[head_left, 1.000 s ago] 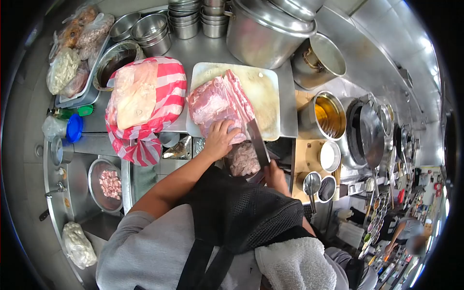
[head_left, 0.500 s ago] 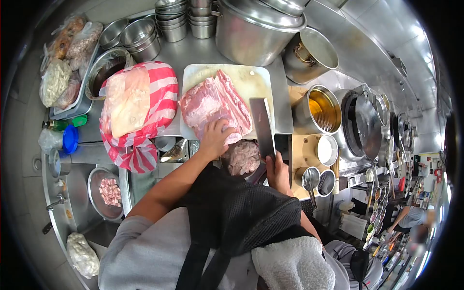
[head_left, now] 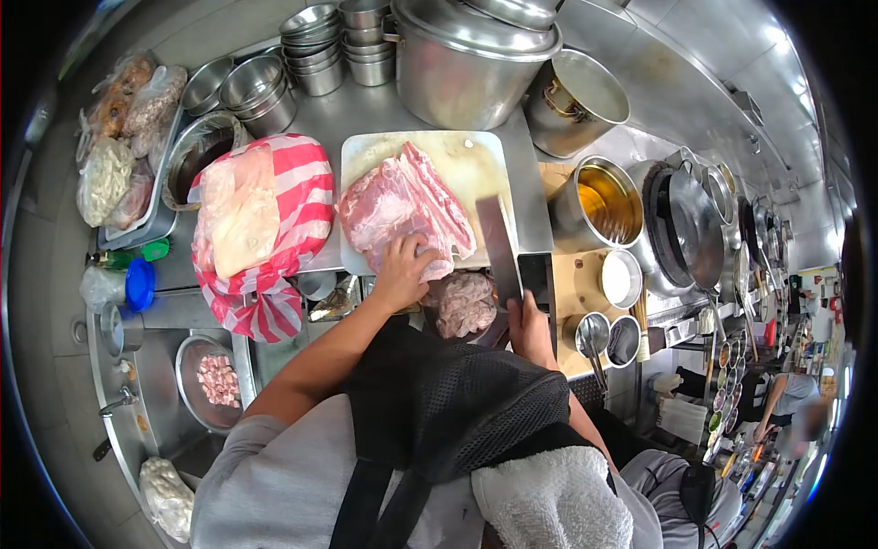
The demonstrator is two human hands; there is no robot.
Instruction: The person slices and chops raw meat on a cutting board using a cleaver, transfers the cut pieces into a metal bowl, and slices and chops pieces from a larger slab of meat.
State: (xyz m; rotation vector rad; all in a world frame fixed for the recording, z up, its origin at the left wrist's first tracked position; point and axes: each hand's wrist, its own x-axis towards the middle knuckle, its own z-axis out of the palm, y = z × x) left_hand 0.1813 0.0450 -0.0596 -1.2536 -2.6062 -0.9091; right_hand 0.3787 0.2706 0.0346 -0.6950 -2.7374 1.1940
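My left hand: loosely open on raw pink meat
My right hand: closed around broad steel cleaver
Beneath meat: white rectangular board

One cleaver, one white cutting board, one striped bag, wearer's two hands
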